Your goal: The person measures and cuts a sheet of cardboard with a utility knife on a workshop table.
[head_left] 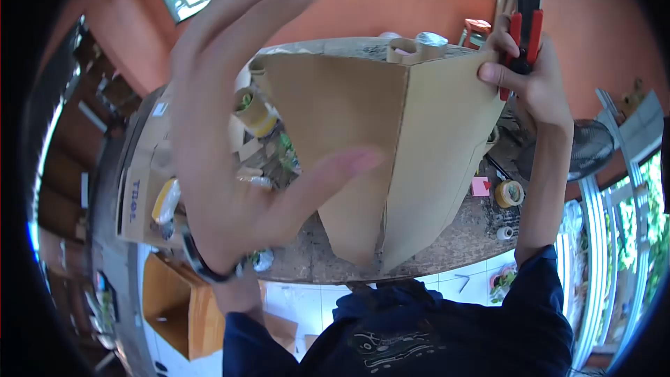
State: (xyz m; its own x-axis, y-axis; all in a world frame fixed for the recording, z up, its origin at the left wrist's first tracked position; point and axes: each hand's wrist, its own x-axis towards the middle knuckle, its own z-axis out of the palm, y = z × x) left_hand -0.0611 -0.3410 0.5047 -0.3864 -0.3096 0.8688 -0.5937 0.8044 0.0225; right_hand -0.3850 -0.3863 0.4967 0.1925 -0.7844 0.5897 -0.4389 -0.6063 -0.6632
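A folded brown cardboard sheet point(349, 119) stands upright in front of me, creased down the middle into two panels with tapered lower ends. My right hand point(534, 87) is closed round a red and black box cutter point(526, 35), its dark blade pointing up. The thumb of that hand also lies against the cardboard's upper right edge. Close to the camera, my left hand point(230, 119) is raised at the left of the cardboard, fingers curved and well apart from the thumb, with nothing in it. It is slightly blurred and overlaps the left panel in view.
Behind the cardboard, tape rolls point(403, 50) stand on the worn table point(447, 248). A tape roll point(509, 193), pink notes point(480, 186) and a small white bottle point(504, 233) lie at right. A fan point(590, 148) stands beyond. An open cardboard box point(171, 307) sits on the floor.
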